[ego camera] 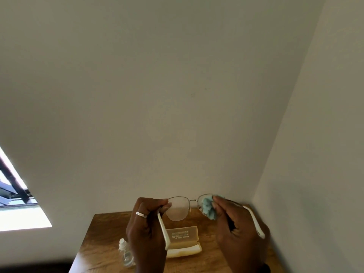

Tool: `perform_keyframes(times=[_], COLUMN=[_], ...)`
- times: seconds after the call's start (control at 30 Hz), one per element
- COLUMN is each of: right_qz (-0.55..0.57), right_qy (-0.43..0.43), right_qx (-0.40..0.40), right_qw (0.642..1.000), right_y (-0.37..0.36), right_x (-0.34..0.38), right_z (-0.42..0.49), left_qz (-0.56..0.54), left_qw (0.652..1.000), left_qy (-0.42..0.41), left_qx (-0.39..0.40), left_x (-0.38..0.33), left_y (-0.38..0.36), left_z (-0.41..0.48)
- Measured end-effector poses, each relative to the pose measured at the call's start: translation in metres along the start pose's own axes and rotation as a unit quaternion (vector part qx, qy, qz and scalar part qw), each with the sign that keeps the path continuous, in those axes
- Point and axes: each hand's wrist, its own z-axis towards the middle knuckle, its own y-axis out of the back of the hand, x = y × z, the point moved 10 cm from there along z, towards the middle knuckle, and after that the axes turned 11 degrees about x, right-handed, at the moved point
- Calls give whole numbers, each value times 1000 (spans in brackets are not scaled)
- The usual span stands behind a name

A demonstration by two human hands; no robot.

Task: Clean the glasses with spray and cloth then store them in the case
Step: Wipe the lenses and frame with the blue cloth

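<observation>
I hold thin-rimmed glasses [178,208] with cream temple arms up above the table. My left hand [146,229] pinches the frame at its left hinge. My right hand [236,231] presses a crumpled light-blue cloth [209,208] around the right lens, which the cloth hides. The left lens is bare and looks hazy. Below the glasses, an open cream case [182,243] lies on the wooden table [102,239], lid up with print inside. A small clear spray bottle [126,253] stands left of the case, partly behind my left wrist.
The table sits in a room corner, with a pale wall behind [157,115] and another wall close on the right [315,174]. A bright window [17,209] shows at the left edge. A ring is on my left hand.
</observation>
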Motion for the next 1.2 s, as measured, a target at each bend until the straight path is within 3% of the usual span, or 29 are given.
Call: perform_keyframes(times=[0.13, 0.33, 0.53, 0.63, 0.83, 1.03, 1.2], right_qz=[33, 109, -1, 34, 135, 29, 66], right_qy=[7, 30, 40, 12, 12, 26, -1], right_qx=[-1, 83, 7, 12, 98, 38, 49], right_qw=[999, 990, 999, 999, 986, 999, 997], right_y=[-1, -17, 6, -1, -27, -5, -15], right_x=[10, 7, 6, 2, -6, 1, -2], right_z=[10, 1, 3, 7, -2, 2, 6], left_qz=[-33, -15, -8, -29, 3, 11, 34], left_qw=[999, 1000, 1000, 1000, 1000, 1000, 999], left_qy=[7, 6, 9, 5, -2, -8, -14], left_qx=[-6, -7, -11, -9, -5, 3, -1], left_x=[-4, -3, 7, 3, 2, 3, 5], left_y=[-1, 5, 3, -2, 3, -2, -3], left_z=[2, 4, -4, -3, 2, -6, -6])
